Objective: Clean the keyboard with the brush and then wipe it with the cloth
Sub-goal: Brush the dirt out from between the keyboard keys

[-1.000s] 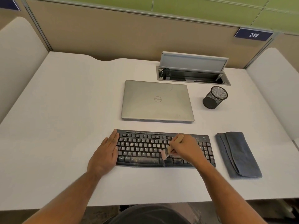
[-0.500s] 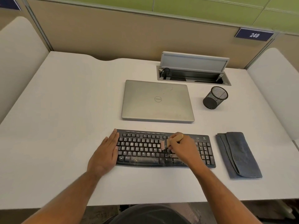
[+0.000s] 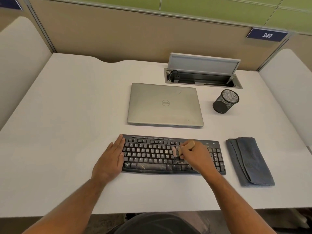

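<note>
1. A white surface (image 3: pixel 70 115) fills the cubicle, with a curved notch in its far edge.
2. Tan partition panels (image 3: pixel 118 34) rise behind it, green panels (image 3: pixel 211 7) above.
3. A blue plate (image 3: pixel 267 35) reads 249.
4. Rounded white dividers (image 3: pixel 18 53) flank both sides.

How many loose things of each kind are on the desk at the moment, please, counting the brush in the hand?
Keyboard: 1
Brush: 1, held in the right hand
Folded cloth: 1
Closed laptop: 1
Mesh pen cup: 1, tipped on its side
Total: 5
</note>
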